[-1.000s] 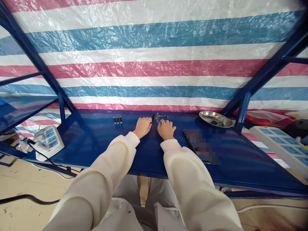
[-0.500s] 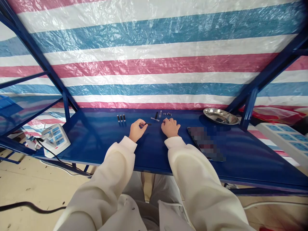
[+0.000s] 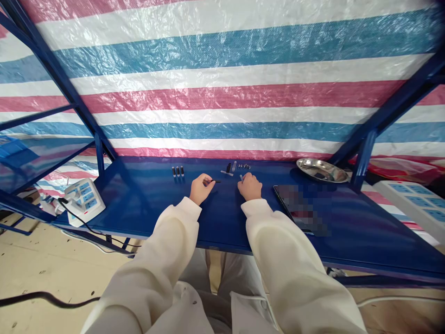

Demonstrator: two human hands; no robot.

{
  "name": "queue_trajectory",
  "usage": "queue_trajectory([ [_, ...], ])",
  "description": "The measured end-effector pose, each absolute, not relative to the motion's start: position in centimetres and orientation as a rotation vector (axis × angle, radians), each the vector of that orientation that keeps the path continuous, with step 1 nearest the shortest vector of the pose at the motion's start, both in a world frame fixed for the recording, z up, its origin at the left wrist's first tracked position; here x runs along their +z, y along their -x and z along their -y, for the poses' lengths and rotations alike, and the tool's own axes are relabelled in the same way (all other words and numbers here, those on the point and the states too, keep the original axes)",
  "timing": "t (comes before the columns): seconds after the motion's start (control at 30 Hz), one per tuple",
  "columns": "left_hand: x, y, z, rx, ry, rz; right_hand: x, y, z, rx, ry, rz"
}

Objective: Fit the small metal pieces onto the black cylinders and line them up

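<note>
My left hand point(image 3: 201, 188) is closed in a pinch on a thin black tube point(image 3: 217, 181) that points right. Closed too, my right hand point(image 3: 250, 187) grips a small clear tube point(image 3: 241, 177) by its fingertips, most of it hidden. Just beyond the hands are a short black piece point(image 3: 228, 168), an upright-pointing clear tube point(image 3: 234, 165) and another clear tube point(image 3: 227, 173) set crosswise. Several small shiny metal pieces point(image 3: 244, 167) form a row beside them. Left of my left hand, three black tubes with pale ends point(image 3: 178, 171) are lined up.
A blue table point(image 3: 222, 222) carries everything. At the right are a dark flat device with a blurred screen point(image 3: 295, 208) and an oval steel dish point(image 3: 321, 180). White power strips lie at the left point(image 3: 86, 204) and right point(image 3: 413, 197). Behind hangs a striped plastic sheet point(image 3: 222, 97).
My right hand has drawn back slightly from the small parts, its fingers now closed with a clear tube showing at the tips. My left hand still pinches the black tube. The view has shifted slightly.
</note>
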State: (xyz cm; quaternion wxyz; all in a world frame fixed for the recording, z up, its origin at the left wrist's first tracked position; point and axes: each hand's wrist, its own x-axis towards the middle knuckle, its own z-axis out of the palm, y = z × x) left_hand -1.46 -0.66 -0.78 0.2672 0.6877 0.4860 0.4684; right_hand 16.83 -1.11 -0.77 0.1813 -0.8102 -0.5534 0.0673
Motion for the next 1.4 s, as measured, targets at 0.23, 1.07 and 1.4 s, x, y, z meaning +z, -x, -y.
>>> queue_trajectory([
  [0.23, -0.6, 1.4, 0.6, 1.296, -1.779, -1.303, -0.9, -17.1, 1.1, 0.195, 2.164, 1.554],
  [1.07, -0.4, 1.5, 0.2, 1.359, -1.304, -1.177, -1.7, -15.9, 0.4, 0.563, 1.239, 1.383],
  [1.4, 0.3, 1.6, 0.7, 1.220, -1.258, -1.096, -0.9, -15.6, 0.7, 0.654, 1.163, 1.323],
])
